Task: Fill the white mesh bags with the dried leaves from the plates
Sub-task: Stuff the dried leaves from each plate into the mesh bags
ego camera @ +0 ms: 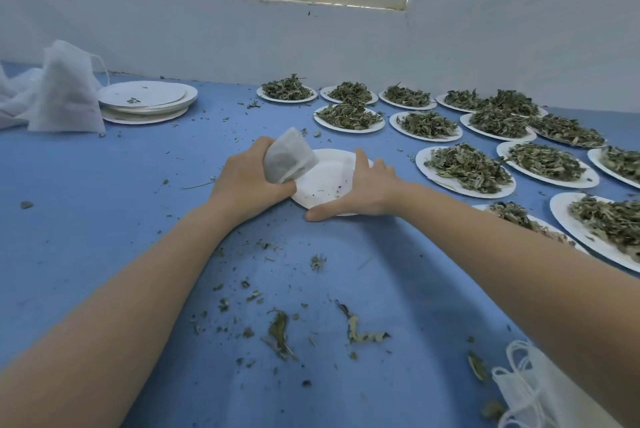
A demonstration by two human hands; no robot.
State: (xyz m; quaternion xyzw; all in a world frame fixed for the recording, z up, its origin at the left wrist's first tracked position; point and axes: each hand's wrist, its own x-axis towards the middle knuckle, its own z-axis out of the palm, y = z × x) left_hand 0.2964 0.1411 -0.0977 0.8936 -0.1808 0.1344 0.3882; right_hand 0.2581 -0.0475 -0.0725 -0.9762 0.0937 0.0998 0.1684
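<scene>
Left hand grips a filled mesh bag, right hand lies flat on the near-empty plate. Leaf plates crowd the right, cut off at the edge.

Two bare forearms over the table
No sleeves reach the wrists; left hand and right hand ungloved, ringless
</scene>
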